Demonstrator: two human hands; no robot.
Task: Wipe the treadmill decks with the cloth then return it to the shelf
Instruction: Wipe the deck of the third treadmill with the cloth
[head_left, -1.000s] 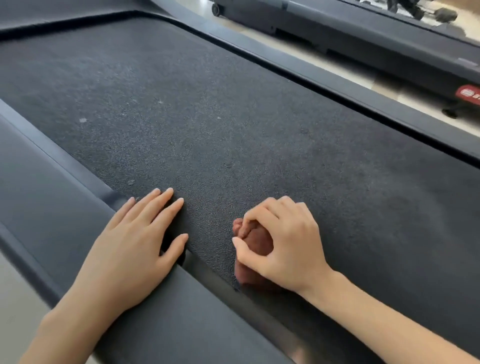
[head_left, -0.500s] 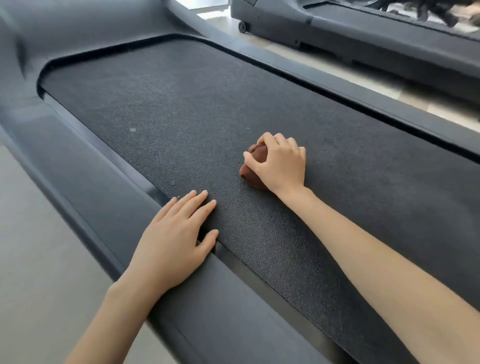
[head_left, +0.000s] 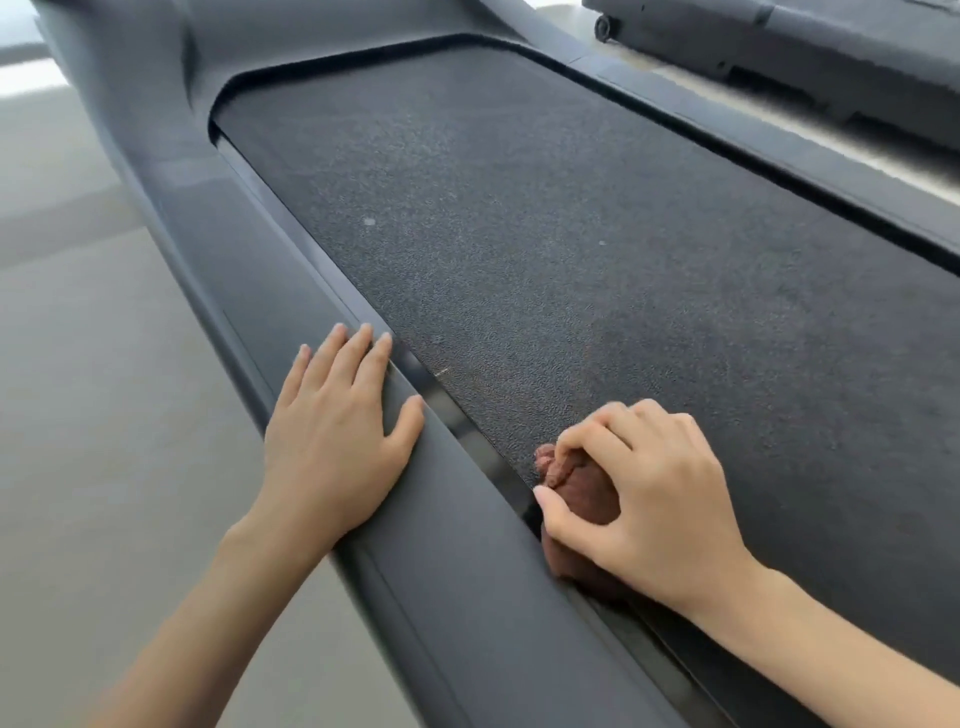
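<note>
Nearest you, at the lower right, your right hand (head_left: 654, 499) has its fingers and thumb curled round the cloth (head_left: 584, 496) and holds it bunched down on the treadmill belt (head_left: 597, 249). The cloth is reddish brown with a soft nap, wadded into a tight lump. A small crumpled end pokes out past your forefinger, and more of it shows below your thumb. It lies at the belt's left edge, right beside the glossy strip where the belt meets the side rail (head_left: 467, 597).

Just to the left, your left hand (head_left: 337, 431) lies flat on that rail, palm down, fingers straight and a little spread, thumb out toward the belt. It holds nothing. The two hands are near each other but apart.

Beyond them the belt runs black and finely pebbled, with a pale speck (head_left: 369, 222) farther up. It ends in a rounded corner under the dark grey housing (head_left: 145, 78). Pale floor (head_left: 78, 415) lies along the left. At the top right, across a light strip of floor, stands a second treadmill (head_left: 831, 47) with a small wheel (head_left: 602, 23) at its corner.
</note>
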